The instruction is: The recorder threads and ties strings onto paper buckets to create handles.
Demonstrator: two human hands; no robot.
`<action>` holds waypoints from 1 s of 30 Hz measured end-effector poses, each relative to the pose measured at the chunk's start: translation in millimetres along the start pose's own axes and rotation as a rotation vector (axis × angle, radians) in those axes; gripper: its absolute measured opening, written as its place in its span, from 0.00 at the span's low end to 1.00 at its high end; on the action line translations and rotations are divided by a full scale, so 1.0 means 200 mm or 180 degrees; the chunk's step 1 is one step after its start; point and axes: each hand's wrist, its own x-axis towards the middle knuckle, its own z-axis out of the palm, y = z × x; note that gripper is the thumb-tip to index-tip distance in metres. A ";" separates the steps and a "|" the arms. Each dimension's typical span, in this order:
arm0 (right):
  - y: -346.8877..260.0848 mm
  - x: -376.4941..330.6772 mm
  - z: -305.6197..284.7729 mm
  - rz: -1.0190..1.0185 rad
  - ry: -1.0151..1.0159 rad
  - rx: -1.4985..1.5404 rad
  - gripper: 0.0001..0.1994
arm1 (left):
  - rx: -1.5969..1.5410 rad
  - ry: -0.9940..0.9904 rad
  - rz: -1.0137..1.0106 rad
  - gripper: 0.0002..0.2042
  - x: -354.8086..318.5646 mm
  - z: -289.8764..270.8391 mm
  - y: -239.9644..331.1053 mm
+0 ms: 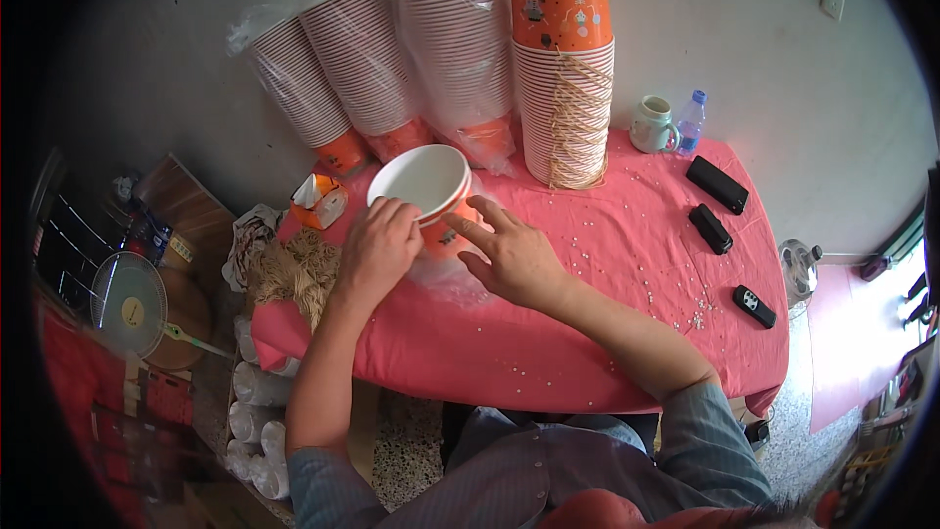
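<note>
A paper bucket [421, 184], white inside and orange outside, stands tilted before me on the pink-covered table; there may be more than one nested, since a second rim shows. My left hand [385, 240] has its fingers closed over the near rim. Beside the bucket's right side is my right hand [504, 250], fingers apart, fingertips at or very near the orange wall. Clear plastic film [450, 284] lies crumpled under and around the bucket. To the left of my left hand, a heap of beige cords [294, 274] lies at the table edge.
Tall bucket stacks in plastic [455, 49] lean at the back, beside an unwrapped stack [539, 103] draped with cords. A mug [653, 125], a bottle [692, 122] and several black devices [718, 184] sit at right. Small white bits dot the tablecloth [587, 333]. A hand fan [132, 306] is at left.
</note>
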 end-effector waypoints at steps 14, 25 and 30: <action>0.09 0.13 0.17 -0.0004 -0.0199 -0.0721 0.22 | -0.0451 0.0473 -0.0318 0.07 0.03 -0.11 -0.03; 0.17 0.55 0.39 -0.0106 -0.0326 -0.0948 0.08 | -0.0239 0.1894 -0.0601 0.11 -0.08 -0.55 0.02; 0.22 0.62 0.32 0.0316 -0.0519 -0.0731 0.15 | -0.0171 0.1590 -0.0411 0.11 -0.21 -0.64 0.13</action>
